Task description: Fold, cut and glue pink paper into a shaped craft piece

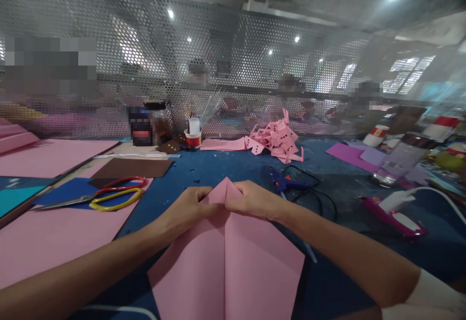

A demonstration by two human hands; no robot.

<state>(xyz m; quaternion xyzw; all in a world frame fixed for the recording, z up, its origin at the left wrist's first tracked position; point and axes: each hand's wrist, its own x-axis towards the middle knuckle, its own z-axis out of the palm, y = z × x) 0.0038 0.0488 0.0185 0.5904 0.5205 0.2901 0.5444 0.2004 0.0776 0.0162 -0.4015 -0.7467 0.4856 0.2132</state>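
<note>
A pink sheet of paper [260,261] with a crease down its middle lies in front of me, its far end folded to a point. My left hand [198,208] grips the left side near the tip, thumb on top of the paper. On the other side of the crease my right hand [251,201] pinches the folded edge, its thumb close to the centre line. The undersides of both hands' fingers are partly hidden by the paper.
Scissors [116,199] with red and yellow handles lie left on coloured sheets. A blue glue gun [291,182] with a black cord and a magenta device [395,218] are to the right. Pink cut-outs [276,138], a paper cup [192,139] and a perforated screen [233,38] stand behind.
</note>
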